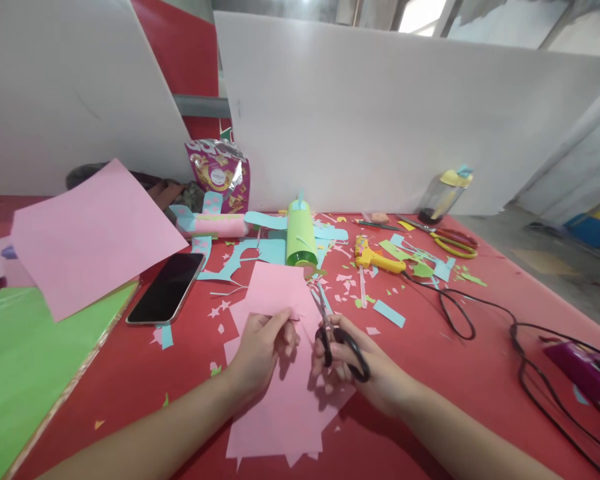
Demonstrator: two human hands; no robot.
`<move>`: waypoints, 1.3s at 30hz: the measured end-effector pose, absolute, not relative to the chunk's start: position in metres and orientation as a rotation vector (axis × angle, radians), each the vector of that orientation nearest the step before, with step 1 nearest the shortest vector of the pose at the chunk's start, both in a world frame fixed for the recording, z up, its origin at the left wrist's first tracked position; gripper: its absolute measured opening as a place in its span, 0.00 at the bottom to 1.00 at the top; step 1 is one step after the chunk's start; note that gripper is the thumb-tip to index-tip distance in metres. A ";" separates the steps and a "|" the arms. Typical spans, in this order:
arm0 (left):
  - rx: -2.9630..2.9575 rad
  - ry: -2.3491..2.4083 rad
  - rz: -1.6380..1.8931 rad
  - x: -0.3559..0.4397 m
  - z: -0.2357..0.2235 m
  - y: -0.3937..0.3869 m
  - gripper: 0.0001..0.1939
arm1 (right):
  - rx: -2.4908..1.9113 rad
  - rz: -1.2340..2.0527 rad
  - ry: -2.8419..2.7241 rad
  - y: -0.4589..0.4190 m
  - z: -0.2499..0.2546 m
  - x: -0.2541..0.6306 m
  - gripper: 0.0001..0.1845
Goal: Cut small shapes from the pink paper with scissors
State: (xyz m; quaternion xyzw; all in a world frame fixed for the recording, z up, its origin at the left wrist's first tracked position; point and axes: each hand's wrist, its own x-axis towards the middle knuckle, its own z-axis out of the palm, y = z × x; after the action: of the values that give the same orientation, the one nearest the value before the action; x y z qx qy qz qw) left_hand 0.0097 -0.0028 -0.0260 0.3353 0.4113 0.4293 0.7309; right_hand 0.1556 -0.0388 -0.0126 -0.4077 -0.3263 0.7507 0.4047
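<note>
Scissors (325,321) lie within the curled right hand (363,363); the left hand (260,350) pinches a pink scrap (295,317).

The phone (167,289) lies on the desk (410,400), left of the paper stack (275,420); the glue gun (380,259) lies right. Behind the stack stands the tube (301,233); the bottle (443,195) stands far right.

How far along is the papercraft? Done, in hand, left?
Done, by the look: green tube with blue wings; pink tube with blue parts.
In hand: left hand pinches a small pink piece; right hand holds scissors.
Left, probably: finishing and fixing that piece; the glue gun lies unheld, to the right.
</note>
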 end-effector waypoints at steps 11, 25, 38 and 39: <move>0.749 0.979 0.989 0.004 -0.025 0.005 0.15 | -0.854 2.067 -0.837 -0.041 -0.014 0.154 0.26; 0.829 1.000 0.993 0.003 -0.027 0.005 0.18 | -0.910 2.087 -0.946 -0.041 -0.020 0.156 0.26; 1.033 1.142 0.874 0.004 -0.021 0.002 0.20 | -1.113 1.931 -0.964 -0.040 -0.014 0.155 0.21; 1.039 1.143 0.868 0.004 -0.021 0.001 0.20 | -1.113 1.928 -0.962 -0.040 -0.014 0.155 0.22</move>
State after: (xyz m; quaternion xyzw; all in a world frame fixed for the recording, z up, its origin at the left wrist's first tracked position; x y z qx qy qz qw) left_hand 0.0039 0.0011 -0.0206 0.4540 0.4995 0.3794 0.6329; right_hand 0.1550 -0.0398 -0.0139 -0.4297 -0.3714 0.7446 0.3507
